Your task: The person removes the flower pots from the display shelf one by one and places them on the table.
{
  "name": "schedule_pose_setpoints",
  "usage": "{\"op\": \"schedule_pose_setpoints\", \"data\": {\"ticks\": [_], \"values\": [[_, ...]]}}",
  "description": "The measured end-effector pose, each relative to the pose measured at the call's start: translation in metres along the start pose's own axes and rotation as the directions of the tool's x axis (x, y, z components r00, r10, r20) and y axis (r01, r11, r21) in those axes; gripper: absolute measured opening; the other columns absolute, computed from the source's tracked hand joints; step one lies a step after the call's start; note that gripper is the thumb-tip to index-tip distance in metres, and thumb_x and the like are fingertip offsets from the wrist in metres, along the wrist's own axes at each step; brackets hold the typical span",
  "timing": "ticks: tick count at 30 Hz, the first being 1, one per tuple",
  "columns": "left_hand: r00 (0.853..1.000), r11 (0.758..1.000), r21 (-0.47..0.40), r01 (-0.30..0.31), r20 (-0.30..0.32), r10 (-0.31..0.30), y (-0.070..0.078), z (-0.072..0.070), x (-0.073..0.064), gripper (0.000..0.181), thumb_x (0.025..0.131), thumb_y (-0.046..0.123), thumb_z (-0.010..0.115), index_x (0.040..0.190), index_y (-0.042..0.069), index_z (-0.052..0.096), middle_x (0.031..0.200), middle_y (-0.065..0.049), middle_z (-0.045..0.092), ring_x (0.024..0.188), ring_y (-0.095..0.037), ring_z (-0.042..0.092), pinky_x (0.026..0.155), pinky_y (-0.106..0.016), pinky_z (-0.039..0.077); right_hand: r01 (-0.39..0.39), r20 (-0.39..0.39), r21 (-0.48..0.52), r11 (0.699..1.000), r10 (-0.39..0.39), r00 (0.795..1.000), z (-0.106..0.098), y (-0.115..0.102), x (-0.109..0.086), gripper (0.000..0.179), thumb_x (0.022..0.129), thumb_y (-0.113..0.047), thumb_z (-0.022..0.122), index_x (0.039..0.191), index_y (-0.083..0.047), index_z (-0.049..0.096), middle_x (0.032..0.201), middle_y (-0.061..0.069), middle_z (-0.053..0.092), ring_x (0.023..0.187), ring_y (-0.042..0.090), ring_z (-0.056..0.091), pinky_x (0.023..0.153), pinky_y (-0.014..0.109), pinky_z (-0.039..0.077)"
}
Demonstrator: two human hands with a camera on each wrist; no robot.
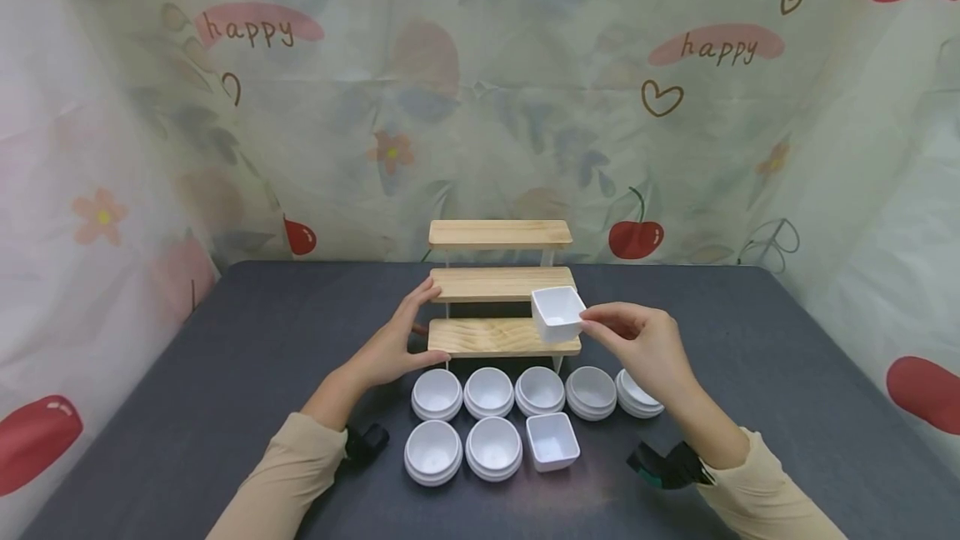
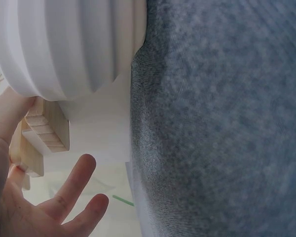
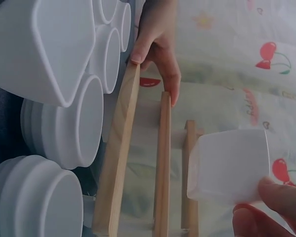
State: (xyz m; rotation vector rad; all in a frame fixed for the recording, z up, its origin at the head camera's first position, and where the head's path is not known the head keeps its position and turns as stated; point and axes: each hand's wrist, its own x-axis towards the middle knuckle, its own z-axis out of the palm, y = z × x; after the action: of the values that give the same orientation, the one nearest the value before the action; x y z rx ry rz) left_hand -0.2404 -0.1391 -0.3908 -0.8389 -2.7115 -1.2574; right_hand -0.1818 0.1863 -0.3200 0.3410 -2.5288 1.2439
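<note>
Between thumb and fingertips, my right hand (image 1: 637, 344) pinches a white square bowl (image 1: 557, 315) by its right side. In the head view the bowl overlaps the right end of the wooden stand's lowest board (image 1: 487, 338). My left hand (image 1: 397, 340) is at the stand's left side, fingers spread. Its thumb touches the lowest board's left end and a fingertip is at the middle board (image 1: 487, 284); two other fingers (image 2: 74, 185) extend free in the left wrist view. A second square bowl (image 1: 552, 442) stands on the table.
Several round white bowls (image 1: 489, 392) stand in two rows before the stand, one partly hidden by my right hand. The stand's top board (image 1: 498, 233) is at the back. Behind the dark table (image 1: 225, 407) hangs a patterned cloth (image 1: 480, 107).
</note>
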Motion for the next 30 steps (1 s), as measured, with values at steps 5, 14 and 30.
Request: {"op": "schedule_pose_setpoints", "data": {"ticks": [5, 14, 30], "values": [[1.0, 1.0, -0.001, -0.002, -0.001, 0.002, 0.0, 0.0, 0.0, 0.093, 0.078, 0.022, 0.076, 0.148, 0.018, 0.015, 0.158, -0.009, 0.005, 0.109, -0.035, 0.057, 0.089, -0.048, 0.052, -0.018, 0.007, -0.021, 1.0, 0.018, 1.0, -0.002, 0.002, -0.009, 0.014, 0.082, -0.012, 0.072, 0.095, -0.008, 0.073, 0.09, 0.01, 0.073, 0.068, 0.001, 0.06, 0.062, 0.016, 0.052], [1.0, 1.0, 0.008, 0.004, 0.004, -0.004, 0.0, 0.0, 0.0, 0.092, 0.079, 0.023, 0.076, 0.148, 0.018, 0.015, 0.158, -0.009, 0.004, 0.11, -0.035, 0.057, 0.09, -0.047, 0.052, -0.03, 0.008, -0.028, 0.999, 0.03, 1.0, -0.01, 0.005, -0.025, 0.014, 0.081, -0.016, 0.072, 0.094, -0.01, 0.074, 0.089, 0.008, 0.073, 0.065, -0.001, 0.059, 0.058, 0.016, 0.05], [1.0, 1.0, 0.013, 0.018, 0.003, -0.019, -0.001, 0.0, 0.0, 0.092, 0.079, 0.023, 0.075, 0.148, 0.02, 0.015, 0.158, -0.008, 0.004, 0.109, -0.034, 0.058, 0.09, -0.047, 0.052, -0.066, -0.002, -0.056, 0.996, 0.066, 0.998, -0.02, 0.017, -0.051, 0.009, 0.08, -0.016, 0.073, 0.089, -0.014, 0.073, 0.084, 0.002, 0.073, 0.066, -0.002, 0.062, 0.057, 0.017, 0.05]]}}
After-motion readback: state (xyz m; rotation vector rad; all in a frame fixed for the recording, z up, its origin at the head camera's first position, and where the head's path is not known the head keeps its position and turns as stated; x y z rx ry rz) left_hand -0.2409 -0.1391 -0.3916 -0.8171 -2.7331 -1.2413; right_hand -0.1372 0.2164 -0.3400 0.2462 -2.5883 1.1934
